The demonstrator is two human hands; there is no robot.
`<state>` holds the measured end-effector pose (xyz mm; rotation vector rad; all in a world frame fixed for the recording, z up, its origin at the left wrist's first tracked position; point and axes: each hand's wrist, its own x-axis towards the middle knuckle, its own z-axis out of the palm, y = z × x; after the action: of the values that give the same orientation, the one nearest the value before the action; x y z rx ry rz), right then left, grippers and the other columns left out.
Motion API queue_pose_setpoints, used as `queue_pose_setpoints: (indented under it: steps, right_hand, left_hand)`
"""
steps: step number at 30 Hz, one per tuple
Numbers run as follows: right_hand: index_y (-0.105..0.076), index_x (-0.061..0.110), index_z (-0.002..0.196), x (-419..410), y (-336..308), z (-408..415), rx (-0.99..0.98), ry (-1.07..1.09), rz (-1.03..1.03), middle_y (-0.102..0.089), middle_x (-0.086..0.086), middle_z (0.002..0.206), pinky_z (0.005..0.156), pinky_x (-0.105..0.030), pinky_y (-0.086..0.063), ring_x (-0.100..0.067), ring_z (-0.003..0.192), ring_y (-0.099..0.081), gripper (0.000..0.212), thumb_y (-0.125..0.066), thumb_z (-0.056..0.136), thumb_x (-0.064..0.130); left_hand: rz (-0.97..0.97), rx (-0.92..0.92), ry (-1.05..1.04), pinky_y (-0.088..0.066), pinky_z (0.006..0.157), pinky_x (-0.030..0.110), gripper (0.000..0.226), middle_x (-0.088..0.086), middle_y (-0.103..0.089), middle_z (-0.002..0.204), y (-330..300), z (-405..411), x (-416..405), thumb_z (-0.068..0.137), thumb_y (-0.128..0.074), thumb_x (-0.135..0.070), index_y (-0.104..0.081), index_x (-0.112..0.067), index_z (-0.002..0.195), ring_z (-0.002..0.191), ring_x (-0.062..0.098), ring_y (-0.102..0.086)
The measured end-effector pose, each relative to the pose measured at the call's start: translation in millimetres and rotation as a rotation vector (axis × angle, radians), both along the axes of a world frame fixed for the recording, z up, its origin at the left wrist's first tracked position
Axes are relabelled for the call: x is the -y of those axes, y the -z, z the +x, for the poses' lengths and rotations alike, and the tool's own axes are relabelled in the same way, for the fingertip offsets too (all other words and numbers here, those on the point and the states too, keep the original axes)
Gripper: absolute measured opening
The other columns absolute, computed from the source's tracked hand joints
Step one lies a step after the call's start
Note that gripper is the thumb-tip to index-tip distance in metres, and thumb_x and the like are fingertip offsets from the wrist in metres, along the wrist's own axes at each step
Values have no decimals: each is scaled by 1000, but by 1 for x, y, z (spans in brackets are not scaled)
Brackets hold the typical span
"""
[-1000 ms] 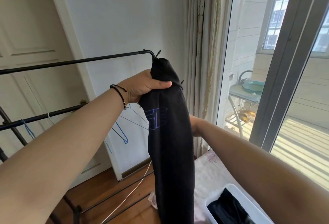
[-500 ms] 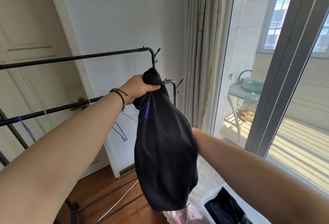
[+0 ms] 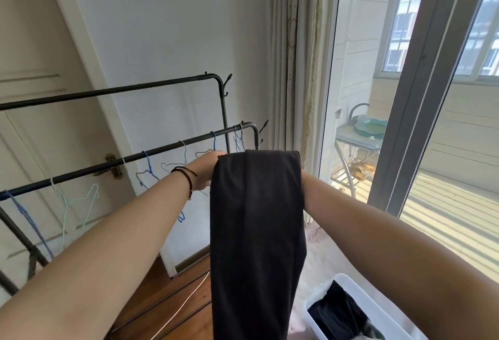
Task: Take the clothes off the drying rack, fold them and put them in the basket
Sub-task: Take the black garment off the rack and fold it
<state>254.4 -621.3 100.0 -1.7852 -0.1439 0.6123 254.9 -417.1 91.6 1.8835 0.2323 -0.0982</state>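
Observation:
A long black garment (image 3: 256, 231) hangs in front of me, doubled lengthwise, its top edge stretched level between my hands. My left hand (image 3: 206, 171), with a black cord bracelet at the wrist, grips the top left corner. My right hand (image 3: 304, 183) holds up the top right corner; its fingers are hidden behind the cloth and only the wrist shows. Behind stands the black metal drying rack (image 3: 162, 152), with only bare wire hangers (image 3: 147, 175) on its lower rail. At the bottom right sits the white basket (image 3: 314, 320), with dark clothes (image 3: 334, 310) inside.
The basket rests on a pale, patterned surface (image 3: 324, 256). A white cord (image 3: 189, 299) lies on the wooden floor under the rack. A cupboard door (image 3: 40, 96) is at the left. At the right are curtains (image 3: 297, 56) and a sliding glass door (image 3: 421, 83) onto a balcony.
The garment came down from the rack's end hook height and is now spread flat and doubled between both hands; the blue print is no longer visible. My view tilted down.

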Motion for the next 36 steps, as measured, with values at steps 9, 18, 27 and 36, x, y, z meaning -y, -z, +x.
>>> queue_pose_setpoints:
  steps: [9,18,27,36]
  right_hand:
    - [-56,2,46,27,23,35,-57,181,298,-52,-3,39,43,-20,-41,-14,49,-44,61,-35,104,5]
    - [-54,11,34,18,-3,44,15,48,264,-48,-5,53,43,-16,-39,-11,40,-52,73,-31,100,-9]
    - [-65,3,114,29,33,54,-322,24,592,-71,-16,104,89,-44,-50,-33,99,-66,59,-35,96,51]
    - [-72,14,101,23,43,63,220,74,157,-76,-4,98,87,-33,-55,-23,100,-69,14,-70,88,11]
  left_hand:
    - [-472,-40,177,-48,95,37,88,5,-69,120,19,-4,22,87,-20,-79,-66,-14,124,113,21,-65]
    - [-293,98,220,-49,102,39,35,10,-71,118,17,-7,34,87,-72,-13,-66,-7,121,114,27,-65]
    - [-398,212,-165,-57,85,35,29,8,-76,99,22,-10,35,84,-76,-27,-73,-6,103,96,25,-71]
    - [-279,145,-18,-53,91,34,14,11,-75,103,31,-19,-1,89,-69,-10,-72,-7,101,98,23,-69]
